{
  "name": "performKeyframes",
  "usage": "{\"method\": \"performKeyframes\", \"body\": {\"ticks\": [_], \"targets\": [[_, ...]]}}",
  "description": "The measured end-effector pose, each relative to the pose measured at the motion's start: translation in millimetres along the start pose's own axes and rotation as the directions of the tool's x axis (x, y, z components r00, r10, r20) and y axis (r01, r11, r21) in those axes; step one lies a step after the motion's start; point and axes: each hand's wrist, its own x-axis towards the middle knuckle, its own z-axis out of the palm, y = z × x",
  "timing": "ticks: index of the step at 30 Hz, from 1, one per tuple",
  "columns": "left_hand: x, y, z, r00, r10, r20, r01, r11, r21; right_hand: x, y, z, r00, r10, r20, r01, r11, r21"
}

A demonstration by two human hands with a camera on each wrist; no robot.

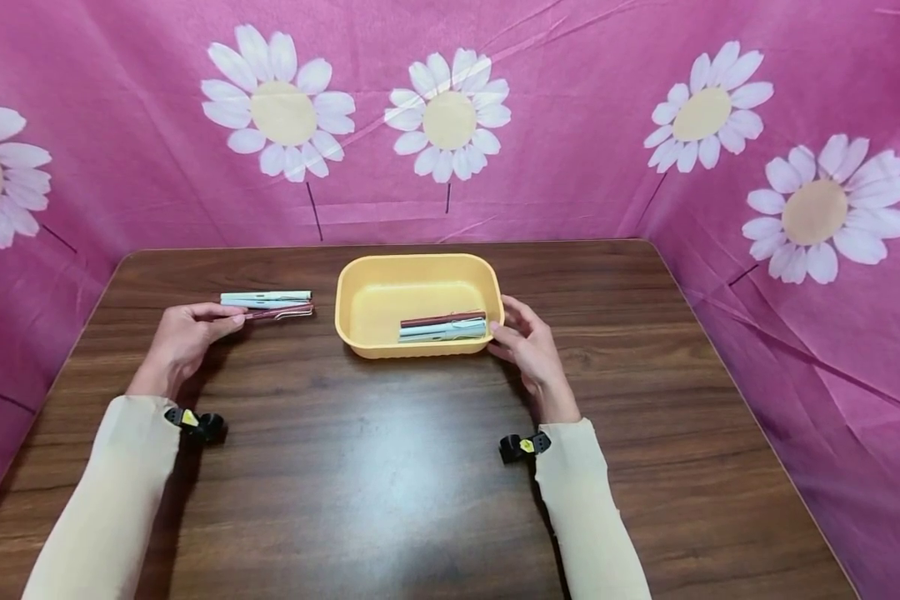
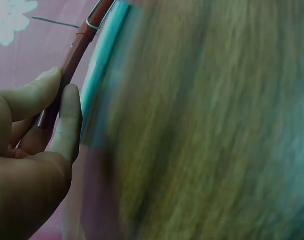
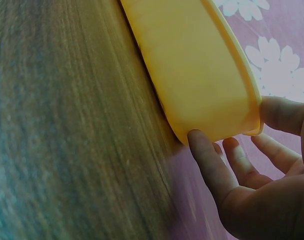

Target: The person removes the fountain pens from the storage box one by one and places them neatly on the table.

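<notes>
My left hand (image 1: pixel 182 340) pinches a dark red pen (image 2: pixel 74 57) near one end between thumb and fingers; its wire clip shows at the other end. Just behind that pen, a white pen (image 1: pixel 258 296) and a light blue pen (image 1: pixel 251 304) lie side by side on the table. My right hand (image 1: pixel 528 346) holds the right end of a yellow plastic tray (image 1: pixel 360 340), thumb at the rim and fingers against the outer wall (image 3: pixel 202 75). Inside the tray, at its front right, lie a dark red pen (image 1: pixel 427 319), a light blue pen (image 1: pixel 427 328) and a greyish pen (image 1: pixel 429 337).
The dark wood-grain table (image 1: pixel 390 492) has its back edge just behind the tray. A pink cloth (image 1: pixel 555 192) printed with daisies hangs along the back and sides. Each wrist carries a small black camera.
</notes>
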Motion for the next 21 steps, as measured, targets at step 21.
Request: {"method": "performKeyframes", "body": {"ticks": [21], "targets": [[9.9, -1.3, -4.0, 0.992, 0.122, 0.018, -0.119, 0.904, 0.411, -1.8, -0.2, -2.2, 1.0, 0.01, 0.006, -0.01, 1.0, -0.004]]}}
